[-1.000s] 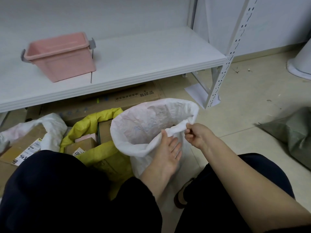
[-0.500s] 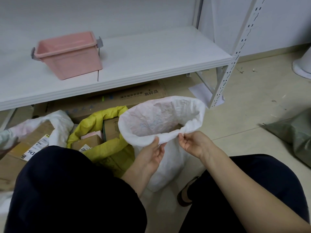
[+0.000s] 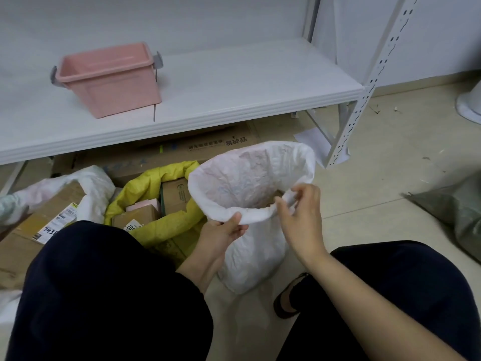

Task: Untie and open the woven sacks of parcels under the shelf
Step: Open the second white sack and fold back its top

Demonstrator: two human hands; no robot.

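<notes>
At the centre of the frame, the white woven sack (image 3: 250, 183) stands open on the floor just in front of the shelf (image 3: 234, 100). The left hand (image 3: 221, 233) pinches its near rim, thumb on top. The right hand (image 3: 302, 220) curls its fingers round the rim's right side. A yellow sack (image 3: 171, 222) of cardboard parcels touches its left side.

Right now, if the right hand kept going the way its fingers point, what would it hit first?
The right hand pinches the rim of the white sack; going on, it would probably enter the mouth and meet the inner wall, though depth is unclear.
</notes>
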